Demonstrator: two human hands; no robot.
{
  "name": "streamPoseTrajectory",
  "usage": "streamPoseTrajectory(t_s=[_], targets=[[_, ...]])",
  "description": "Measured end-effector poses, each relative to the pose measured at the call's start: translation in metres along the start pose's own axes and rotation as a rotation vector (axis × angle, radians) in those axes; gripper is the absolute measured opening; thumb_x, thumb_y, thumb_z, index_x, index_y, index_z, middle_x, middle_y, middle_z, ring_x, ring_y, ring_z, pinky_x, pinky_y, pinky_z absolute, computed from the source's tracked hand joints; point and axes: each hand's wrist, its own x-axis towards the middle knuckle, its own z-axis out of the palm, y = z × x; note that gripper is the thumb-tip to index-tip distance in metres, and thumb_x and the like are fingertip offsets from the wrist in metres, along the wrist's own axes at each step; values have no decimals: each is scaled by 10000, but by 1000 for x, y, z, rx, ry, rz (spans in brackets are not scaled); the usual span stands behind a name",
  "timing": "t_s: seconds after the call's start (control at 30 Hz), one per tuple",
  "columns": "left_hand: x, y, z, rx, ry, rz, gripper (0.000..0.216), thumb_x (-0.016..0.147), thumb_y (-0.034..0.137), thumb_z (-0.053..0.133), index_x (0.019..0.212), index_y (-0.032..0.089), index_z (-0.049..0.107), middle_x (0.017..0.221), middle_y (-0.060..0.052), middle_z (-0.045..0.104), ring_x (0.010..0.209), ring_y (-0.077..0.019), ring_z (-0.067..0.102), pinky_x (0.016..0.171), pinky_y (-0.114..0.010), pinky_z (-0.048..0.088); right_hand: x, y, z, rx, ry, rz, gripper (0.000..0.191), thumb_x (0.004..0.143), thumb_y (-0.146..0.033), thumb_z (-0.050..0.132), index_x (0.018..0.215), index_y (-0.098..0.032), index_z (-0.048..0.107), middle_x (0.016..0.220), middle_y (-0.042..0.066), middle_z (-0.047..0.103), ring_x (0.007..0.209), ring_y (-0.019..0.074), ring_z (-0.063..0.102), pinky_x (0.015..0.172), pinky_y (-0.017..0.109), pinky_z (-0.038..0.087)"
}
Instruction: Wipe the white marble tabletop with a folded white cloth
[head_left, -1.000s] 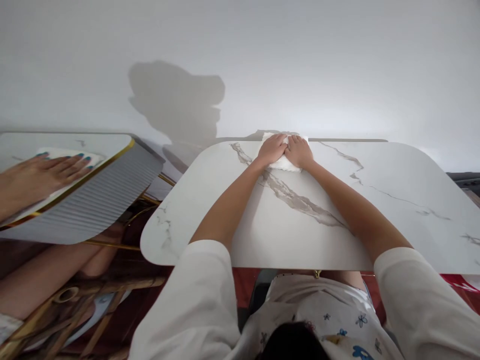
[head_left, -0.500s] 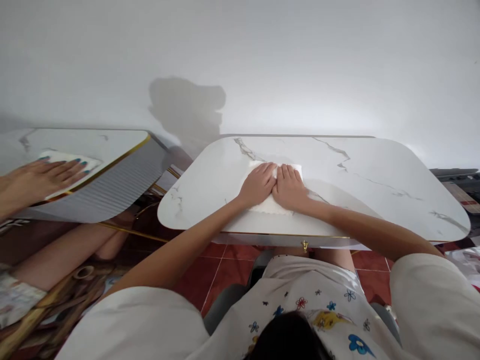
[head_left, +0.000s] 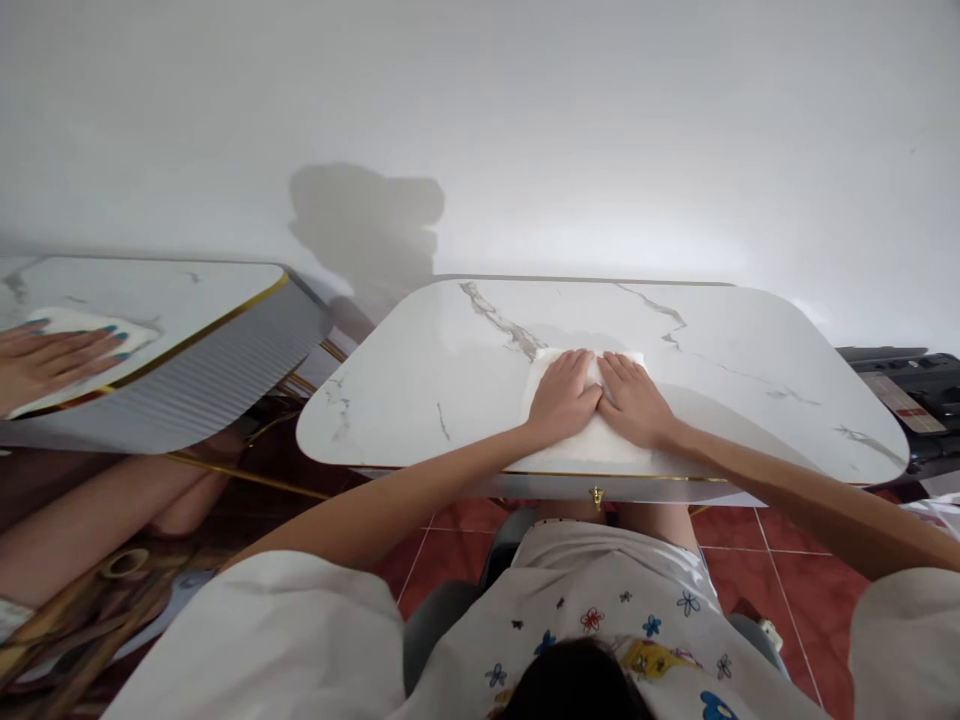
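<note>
In the head view, the white cloth (head_left: 600, 438) lies on the marble-patterned table (head_left: 397, 380), near its front edge. The left hand (head_left: 564, 398) and right hand (head_left: 636, 400) press flat on it, fingers extended, unclamped; left of the table, a co-worker's hand (head_left: 56, 368) covers part of another cloth (head_left: 73, 319).

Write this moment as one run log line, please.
left hand: flat on cloth | right hand: flat on cloth | cloth: on table, by near edge

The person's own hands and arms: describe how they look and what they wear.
The left sleeve and right sleeve are loose, plain and white, leaving the forearms bare. The left hand and right hand are ungloved, with nothing visibly worn at fingers or wrists.
</note>
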Motion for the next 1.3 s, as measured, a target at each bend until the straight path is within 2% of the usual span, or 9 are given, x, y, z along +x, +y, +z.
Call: streamPoseTrajectory(t_s=[0.2,0.37,0.47,0.6,0.7,0.9,1.13,1.3], targets=[[74,-34,4,-60,39,-25,418,880,201,361,1249,168,556,1328,-82,574,1274,-222,476,1112,-354,339,89,40,4,94,-7,52,579,900,-330,386,1448,-142,400,1518,92,391,1414,282,315,1148,454,267],[140,-66,9,-148,98,-56,432,913,197,313,1244,153,588,1351,-71,577,1269,-191,497,1079,-294,361,155,58,13,20,157,69,523,934,-317,362,1368,-45,466,1452,172,462,1367,302,373,1123,420,288],[171,-77,13,-104,154,-74,412,910,190,324,1201,170,616,1305,-73,611,1232,-203,524,1061,-311,369,187,70,14,21,212,20,486,938,-310,353,1330,-64,503,1413,166,505,1332,300,406,1100,429,303],[203,-83,16,1,226,-144,381,905,183,332,1118,187,647,1215,-89,651,1180,-239,541,1079,-377,325,220,86,10,19,220,-4,422,940,-301,356,1248,-101,565,1345,157,567,1262,286,468,1054,411,341],[221,-88,17,40,188,-177,362,891,190,349,1058,201,669,1162,-89,669,1136,-252,558,1036,-382,351,237,92,6,14,189,58,409,958,-334,329,1154,-123,619,1247,158,630,1163,292,542,984,402,386],[243,-100,22,40,116,-251,368,915,251,318,924,211,684,1048,-98,688,1017,-263,602,881,-363,425,252,94,5,14,113,207,467,975,-407,292,1050,-128,659,1127,170,687,1052,310,611,888,394,426],[237,-98,23,17,146,-210,346,897,199,339,919,205,685,1023,-104,695,1012,-283,608,901,-401,428,247,94,9,-47,193,106,433,977,-346,285,1066,-132,651,1172,166,668,1088,316,589,925,420,418],[215,-91,21,4,208,-123,390,857,165,369,1119,226,651,1162,-74,672,1120,-257,567,998,-399,401,226,86,12,-71,218,43,443,965,-285,297,1273,-79,539,1378,181,537,1284,306,451,1041,452,332]])
